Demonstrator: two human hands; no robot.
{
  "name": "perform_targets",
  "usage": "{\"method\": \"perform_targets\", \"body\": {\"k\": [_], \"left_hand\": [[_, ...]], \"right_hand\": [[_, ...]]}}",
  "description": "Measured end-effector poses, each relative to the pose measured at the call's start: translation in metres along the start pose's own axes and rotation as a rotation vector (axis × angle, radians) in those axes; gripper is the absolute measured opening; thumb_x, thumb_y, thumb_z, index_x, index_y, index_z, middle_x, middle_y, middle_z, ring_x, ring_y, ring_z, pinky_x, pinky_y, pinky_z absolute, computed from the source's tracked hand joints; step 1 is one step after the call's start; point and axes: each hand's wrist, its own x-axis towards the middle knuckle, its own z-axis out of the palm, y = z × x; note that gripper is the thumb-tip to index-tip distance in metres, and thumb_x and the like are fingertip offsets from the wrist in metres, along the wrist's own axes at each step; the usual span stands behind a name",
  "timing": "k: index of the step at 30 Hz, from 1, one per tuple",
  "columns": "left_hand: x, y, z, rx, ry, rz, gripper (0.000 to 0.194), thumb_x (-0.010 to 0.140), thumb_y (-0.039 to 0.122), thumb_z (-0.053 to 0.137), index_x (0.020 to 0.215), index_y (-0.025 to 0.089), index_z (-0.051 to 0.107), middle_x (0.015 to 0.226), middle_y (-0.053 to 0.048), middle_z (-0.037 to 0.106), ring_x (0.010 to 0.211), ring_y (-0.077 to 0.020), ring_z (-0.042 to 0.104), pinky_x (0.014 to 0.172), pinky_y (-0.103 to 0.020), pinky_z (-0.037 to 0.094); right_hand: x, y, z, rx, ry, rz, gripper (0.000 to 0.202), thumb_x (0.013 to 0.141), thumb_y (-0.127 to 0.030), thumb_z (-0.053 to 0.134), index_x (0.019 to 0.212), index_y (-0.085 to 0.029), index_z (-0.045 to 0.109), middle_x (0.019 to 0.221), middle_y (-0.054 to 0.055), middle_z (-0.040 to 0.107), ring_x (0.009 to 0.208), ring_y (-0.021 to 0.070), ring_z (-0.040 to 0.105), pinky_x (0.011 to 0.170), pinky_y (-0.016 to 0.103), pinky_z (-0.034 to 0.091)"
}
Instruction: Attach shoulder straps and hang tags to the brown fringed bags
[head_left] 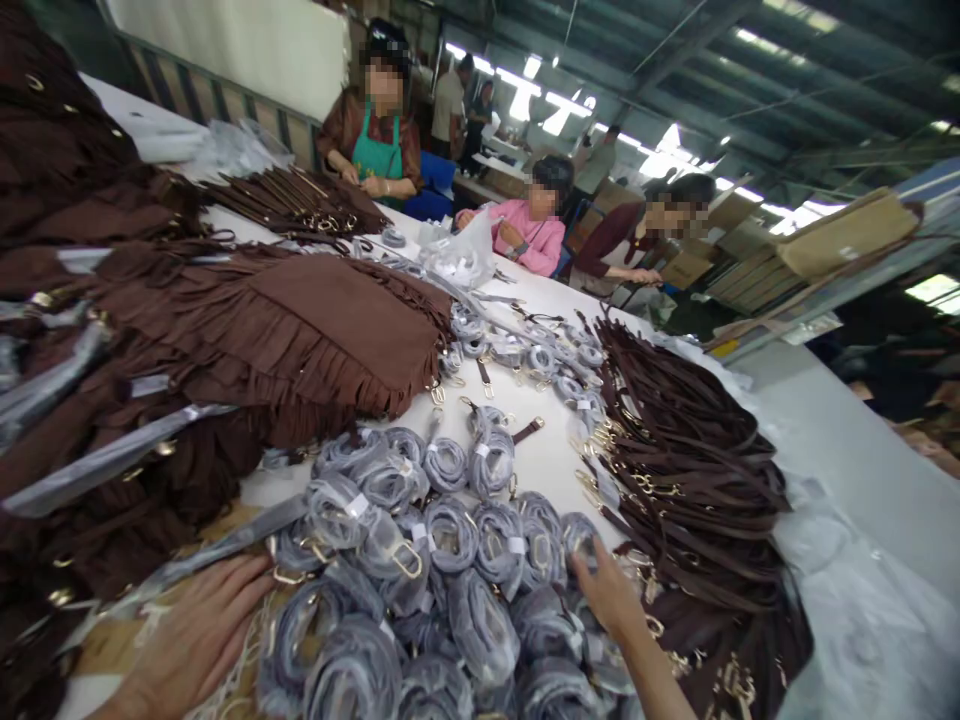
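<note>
My left hand (191,635) lies at the lower left with its fingers stretched out and nothing in them, beside the left edge of a heap of coiled straps (484,625) in cloudy plastic wrap with gold clasps. Near its fingertips is a long plastic-wrapped strip (232,540). At the right side of the heap, my right hand (611,590) has its thumb and forefinger at the lower edge of one wrapped coiled strap (579,535), seemingly gripping it. Its other fingers are mostly hidden.
Brown fringed bags (330,310) are piled on the left. Unwrapped dark brown straps (690,450) with gold hooks lie heaped on the right. More wrapped coils and a plastic bag (461,255) are farther along the white table (551,470). Several people sit across it.
</note>
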Motion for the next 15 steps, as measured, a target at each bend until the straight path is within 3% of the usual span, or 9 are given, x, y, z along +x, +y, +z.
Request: {"method": "perform_targets", "body": {"k": [3, 5, 7, 9, 12, 15], "left_hand": [[0.001, 0.007, 0.001, -0.032, 0.031, -0.056, 0.04, 0.083, 0.021, 0.048, 0.119, 0.023, 0.064, 0.125, -0.007, 0.066, 0.113, -0.026, 0.059, 0.102, -0.039, 0.041], [0.004, 0.013, -0.003, -0.06, 0.046, -0.085, 0.039, 0.084, 0.018, 0.045, 0.118, 0.021, 0.063, 0.124, -0.008, 0.065, 0.115, -0.0262, 0.057, 0.104, -0.042, 0.039], [0.007, 0.018, -0.008, -0.097, -0.009, -0.088, 0.04, 0.083, 0.015, 0.044, 0.118, 0.02, 0.061, 0.122, -0.009, 0.065, 0.115, -0.0255, 0.055, 0.103, -0.041, 0.04], [0.011, 0.021, -0.014, -0.141, -0.054, -0.115, 0.039, 0.083, 0.013, 0.042, 0.117, 0.018, 0.06, 0.121, -0.011, 0.064, 0.114, -0.0267, 0.054, 0.102, -0.044, 0.04], [0.013, 0.024, -0.018, -0.22, -0.132, -0.168, 0.033, 0.083, 0.017, 0.044, 0.113, 0.016, 0.059, 0.122, -0.013, 0.061, 0.115, -0.028, 0.051, 0.103, -0.046, 0.038], [0.014, 0.025, -0.019, -0.269, -0.194, -0.193, 0.031, 0.081, 0.02, 0.049, 0.112, 0.016, 0.057, 0.121, -0.013, 0.059, 0.113, -0.0279, 0.049, 0.101, -0.046, 0.038]], "right_hand": [[0.031, -0.043, -0.011, -0.027, 0.021, -0.077, 0.037, 0.096, -0.04, 0.045, 0.106, -0.014, 0.07, 0.096, 0.019, 0.071, 0.09, 0.032, 0.07, 0.083, 0.045, 0.051], [0.07, -0.081, -0.015, 0.003, 0.042, -0.172, 0.05, 0.097, -0.045, 0.037, 0.129, -0.012, 0.059, 0.118, 0.022, 0.065, 0.108, 0.0342, 0.064, 0.092, 0.047, 0.047], [0.108, -0.123, -0.009, 0.068, 0.038, -0.279, 0.059, 0.097, -0.048, 0.035, 0.142, -0.011, 0.045, 0.135, 0.021, 0.056, 0.126, 0.0318, 0.052, 0.101, 0.044, 0.043], [0.129, -0.161, 0.007, 0.133, -0.008, -0.37, 0.057, 0.096, -0.051, 0.036, 0.137, -0.014, 0.05, 0.134, 0.019, 0.058, 0.126, 0.0296, 0.052, 0.102, 0.043, 0.042], [0.121, -0.191, 0.031, 0.221, -0.097, -0.482, 0.047, 0.093, -0.055, 0.042, 0.116, -0.02, 0.064, 0.111, 0.011, 0.069, 0.104, 0.025, 0.064, 0.094, 0.043, 0.048], [0.1, -0.189, 0.037, 0.289, -0.123, -0.553, 0.046, 0.09, -0.057, 0.041, 0.096, -0.021, 0.07, 0.092, 0.01, 0.072, 0.091, 0.0271, 0.067, 0.085, 0.043, 0.052]]}}
